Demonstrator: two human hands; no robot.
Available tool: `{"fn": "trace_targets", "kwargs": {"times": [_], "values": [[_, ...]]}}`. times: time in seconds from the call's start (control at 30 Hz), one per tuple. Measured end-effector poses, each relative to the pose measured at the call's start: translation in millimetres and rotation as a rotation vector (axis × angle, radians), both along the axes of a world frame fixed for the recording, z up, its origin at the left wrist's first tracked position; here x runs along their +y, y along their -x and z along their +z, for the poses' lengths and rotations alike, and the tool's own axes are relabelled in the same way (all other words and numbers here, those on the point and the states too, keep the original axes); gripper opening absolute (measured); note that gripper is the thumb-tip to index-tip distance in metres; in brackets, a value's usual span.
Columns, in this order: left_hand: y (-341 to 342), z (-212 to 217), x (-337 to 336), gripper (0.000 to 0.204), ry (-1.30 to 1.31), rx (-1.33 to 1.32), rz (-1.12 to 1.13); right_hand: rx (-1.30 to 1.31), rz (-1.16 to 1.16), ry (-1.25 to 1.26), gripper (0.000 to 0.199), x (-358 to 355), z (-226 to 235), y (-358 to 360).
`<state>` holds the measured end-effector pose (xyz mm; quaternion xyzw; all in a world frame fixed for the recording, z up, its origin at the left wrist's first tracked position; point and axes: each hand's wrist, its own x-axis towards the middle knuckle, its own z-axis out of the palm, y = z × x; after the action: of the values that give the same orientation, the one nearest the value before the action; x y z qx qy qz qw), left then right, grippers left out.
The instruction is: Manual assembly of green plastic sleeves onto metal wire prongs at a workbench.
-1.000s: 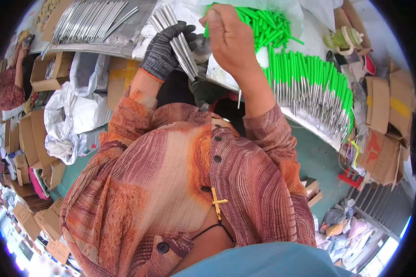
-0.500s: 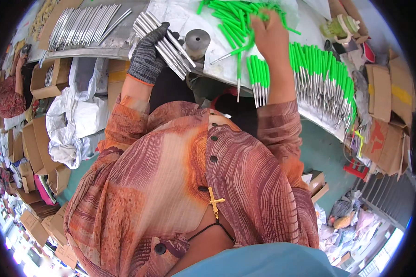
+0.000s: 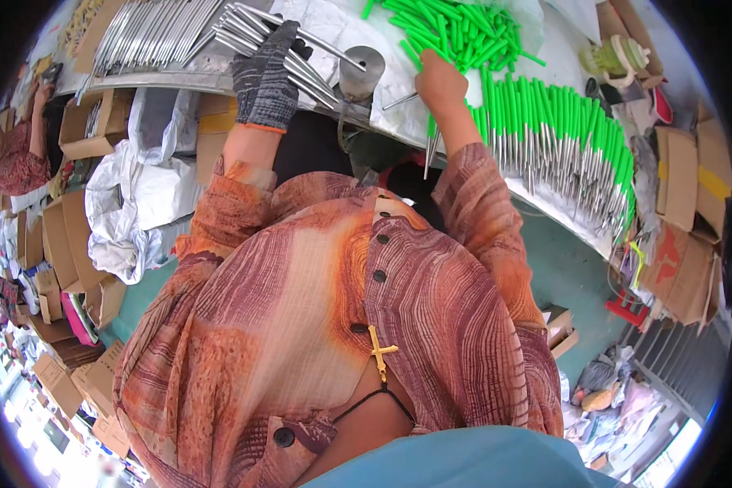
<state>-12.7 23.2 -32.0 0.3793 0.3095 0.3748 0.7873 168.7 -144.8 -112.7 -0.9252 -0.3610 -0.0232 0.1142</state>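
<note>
A gold cross pendant (image 3: pixel 380 351) hangs nearest. Beyond it, the gloved left hand (image 3: pixel 267 88) closes its grip around silver tubes (image 3: pixel 305 81), one reaching over a metal cylinder (image 3: pixel 361 80). The bare right hand (image 3: pixel 442 85) has curled fingers; a silver rod (image 3: pixel 400 101) pokes out beside it, but whether its grip pinches this cannot be told. Green-topped rods (image 3: pixel 565 122) line the counter (image 3: pixel 175 82) edge; green sleeves (image 3: pixel 468 37) lie heaped farther back.
</note>
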Motion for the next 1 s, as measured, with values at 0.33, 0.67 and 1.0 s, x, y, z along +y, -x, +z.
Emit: {"fn": "trace_targets", "kwargs": {"times": [0.33, 0.67, 1.0], "values": [[-13.2, -3.4, -22.0, 0.018, -0.946, 0.17, 0.005, 0.508, -0.035, -0.89, 0.028, -43.5, 87.1, 24.1], [-16.8, 8.9, -43.8, 0.021, -0.398, 0.103, -0.255, 0.718, 0.165, -1.394, 0.037, -42.7, 161.3, 60.3], [-13.3, 11.7, -41.7, 0.024, -0.294, 0.068, -0.35, 0.696, 0.3, -1.421, 0.04, 1.8, 172.2, 73.4]]}}
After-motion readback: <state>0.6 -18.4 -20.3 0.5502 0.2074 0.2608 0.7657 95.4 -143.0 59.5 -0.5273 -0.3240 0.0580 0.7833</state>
